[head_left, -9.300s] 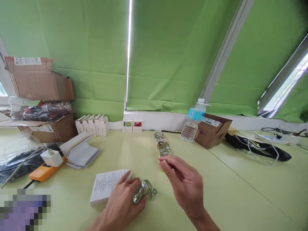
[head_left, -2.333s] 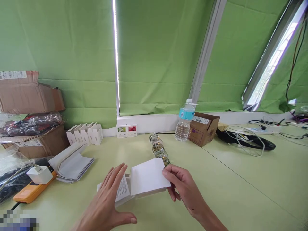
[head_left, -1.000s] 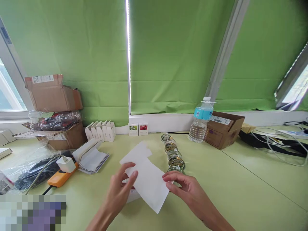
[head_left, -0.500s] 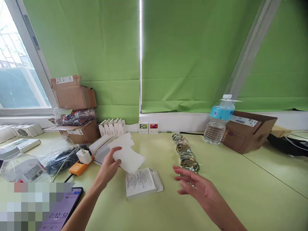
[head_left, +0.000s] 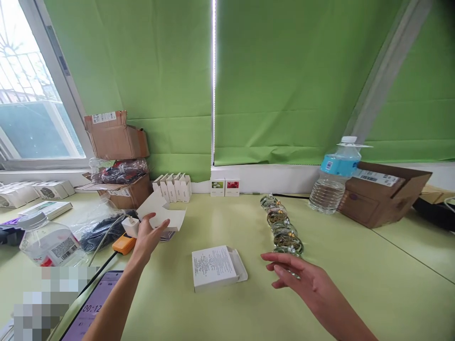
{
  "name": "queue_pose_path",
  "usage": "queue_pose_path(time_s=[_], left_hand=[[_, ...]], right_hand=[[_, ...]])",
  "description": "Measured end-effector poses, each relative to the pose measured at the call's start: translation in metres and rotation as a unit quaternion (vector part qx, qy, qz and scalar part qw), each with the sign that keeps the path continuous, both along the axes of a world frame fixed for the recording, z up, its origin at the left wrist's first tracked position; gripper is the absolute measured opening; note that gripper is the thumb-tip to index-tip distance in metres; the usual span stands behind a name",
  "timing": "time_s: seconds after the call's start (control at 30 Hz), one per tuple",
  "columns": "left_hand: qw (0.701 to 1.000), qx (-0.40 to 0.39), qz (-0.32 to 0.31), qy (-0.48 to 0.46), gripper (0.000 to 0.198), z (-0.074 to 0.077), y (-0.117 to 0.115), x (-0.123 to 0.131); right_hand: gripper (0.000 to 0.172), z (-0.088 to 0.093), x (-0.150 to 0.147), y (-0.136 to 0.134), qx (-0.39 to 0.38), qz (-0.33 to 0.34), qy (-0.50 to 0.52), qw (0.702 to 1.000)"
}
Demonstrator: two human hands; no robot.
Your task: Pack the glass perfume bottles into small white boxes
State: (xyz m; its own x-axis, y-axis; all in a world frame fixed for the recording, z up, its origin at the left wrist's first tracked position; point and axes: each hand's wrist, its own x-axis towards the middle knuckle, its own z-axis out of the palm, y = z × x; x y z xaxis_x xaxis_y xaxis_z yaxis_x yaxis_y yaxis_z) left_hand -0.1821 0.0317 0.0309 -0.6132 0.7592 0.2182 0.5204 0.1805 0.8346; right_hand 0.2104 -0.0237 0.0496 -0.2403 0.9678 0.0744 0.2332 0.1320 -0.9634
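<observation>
Looking over a long pale green bench [head_left: 373, 270] beneath green blinds [head_left: 284, 85], with a window [head_left: 39, 85] at the far left, the view takes in a stack of cardboard boxes [head_left: 116, 142] at the back left and a brown carton [head_left: 384, 194] at the back right. A water bottle [head_left: 336, 177] stands against that carton, and a row of white boxes [head_left: 172, 188] lines the back edge, perhaps kept there to leave the front of the bench free. A phone [head_left: 94, 308] lies near the front edge, within easy sight, its screen showing digits. A line of glass pieces [head_left: 280, 225] with gold inside runs from the back toward the person, set close together as if arranged on purpose. The right hand [head_left: 302, 279] is open, its fingers [head_left: 273, 258] spread and reaching beside the near end of that line; whether they touch it is hard to tell. The left hand [head_left: 147, 237] is closed on a folded white card [head_left: 165, 219], lifting it well apart from the glass. A white booklet [head_left: 213, 267] lies flat between the hands, in reach of both.
</observation>
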Motion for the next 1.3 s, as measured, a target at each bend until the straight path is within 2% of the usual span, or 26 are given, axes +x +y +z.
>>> queue_pose_path(time_s=[0.2, 0.43, 0.63, 0.77, 0.87, 0.93, 1.13, 1.3], left_hand=[[0.993, -0.010, 0.008, 0.120, 0.055, -0.007, 0.002, 0.007], [0.965, -0.016, 0.022, 0.263, 0.043, -0.019, -0.002, 0.014], [0.936, -0.011, 0.056, 0.348, 0.043, -0.006, -0.010, 0.019], [0.919, -0.012, 0.007, 0.394, 0.040, 0.001, -0.011, 0.029], [0.905, -0.035, -0.060, 0.420, 0.034, -0.003, -0.008, 0.036], [0.898, -0.055, -0.077, 0.430, 0.029, -0.007, -0.007, 0.036], [0.892, -0.100, -0.055, 0.437, 0.035, -0.010, -0.010, 0.028], [0.894, -0.117, -0.073, 0.427, 0.053, -0.007, -0.014, 0.032]], right_hand=[[0.039, -0.005, 0.001, 0.000, 0.000, 0.015, -0.003, 1.000], [0.041, -0.009, 0.004, 0.004, -0.021, 0.034, -0.017, 0.999], [0.039, -0.013, 0.003, 0.003, -0.016, 0.037, -0.036, 0.999], [0.036, -0.017, 0.004, 0.003, -0.002, 0.045, -0.057, 0.997], [0.037, -0.017, 0.004, 0.003, -0.004, 0.048, -0.087, 0.995], [0.039, -0.016, 0.004, 0.002, -0.008, 0.045, -0.101, 0.994], [0.039, -0.015, 0.001, 0.001, 0.000, 0.044, -0.115, 0.992], [0.038, -0.017, 0.001, 0.000, 0.020, 0.043, -0.139, 0.989]])
